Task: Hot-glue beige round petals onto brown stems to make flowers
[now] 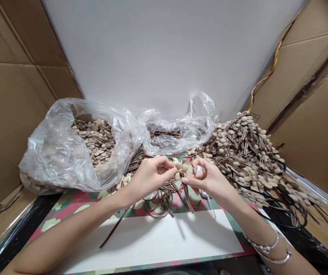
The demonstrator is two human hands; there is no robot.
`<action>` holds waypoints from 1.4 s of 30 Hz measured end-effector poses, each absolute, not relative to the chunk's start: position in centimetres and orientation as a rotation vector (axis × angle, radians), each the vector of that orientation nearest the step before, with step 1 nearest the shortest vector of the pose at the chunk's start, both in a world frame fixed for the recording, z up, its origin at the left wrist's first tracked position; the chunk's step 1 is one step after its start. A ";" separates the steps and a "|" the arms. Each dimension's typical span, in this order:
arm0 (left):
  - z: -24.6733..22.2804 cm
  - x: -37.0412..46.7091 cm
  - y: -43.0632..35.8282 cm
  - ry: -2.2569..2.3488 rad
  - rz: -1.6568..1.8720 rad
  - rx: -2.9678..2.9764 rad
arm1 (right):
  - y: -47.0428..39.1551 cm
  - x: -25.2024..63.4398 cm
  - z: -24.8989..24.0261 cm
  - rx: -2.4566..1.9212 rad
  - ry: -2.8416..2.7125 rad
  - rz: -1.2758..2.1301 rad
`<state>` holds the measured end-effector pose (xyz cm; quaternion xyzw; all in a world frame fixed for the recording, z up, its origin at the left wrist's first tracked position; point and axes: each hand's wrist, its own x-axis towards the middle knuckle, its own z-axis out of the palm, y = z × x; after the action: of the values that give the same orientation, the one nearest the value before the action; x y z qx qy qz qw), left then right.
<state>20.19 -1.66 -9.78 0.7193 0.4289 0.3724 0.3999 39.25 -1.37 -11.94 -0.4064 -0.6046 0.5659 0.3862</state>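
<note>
My left hand (149,173) pinches a small beige flower-shaped piece (184,167) made of rounded petals, between thumb and fingertips. Close against it on the other side, my right hand (209,179) has thumb and forefinger pressed together on a brown ribbon (186,196) with pale stitched lines, whose end hangs down from the flower piece. Whether the ribbon is joined to the piece cannot be made out. Beneath both hands lies a loose tangle of similar ribbons (164,198). Partly hidden under my right hand is a slim pale tool (209,202).
A clear plastic bag (49,149) of beige pieces (97,143) stands left; another bag (194,131) holding ribbons sits behind. At right rises a heap of flower pieces with ribbons (244,152), beside a black cord (304,217). A white board (152,244) lies in front. Cardboard (6,114) walls both sides.
</note>
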 end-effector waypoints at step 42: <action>-10.0 20.2 -1.1 0.943 0.857 1.629 | -2.0 39.4 -10.6 -1.266 -1.741 1.346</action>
<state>20.20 -1.09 -9.97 0.6768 0.3919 0.3562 0.5114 39.36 -2.04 -10.59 -0.4762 -0.6550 0.5062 0.2967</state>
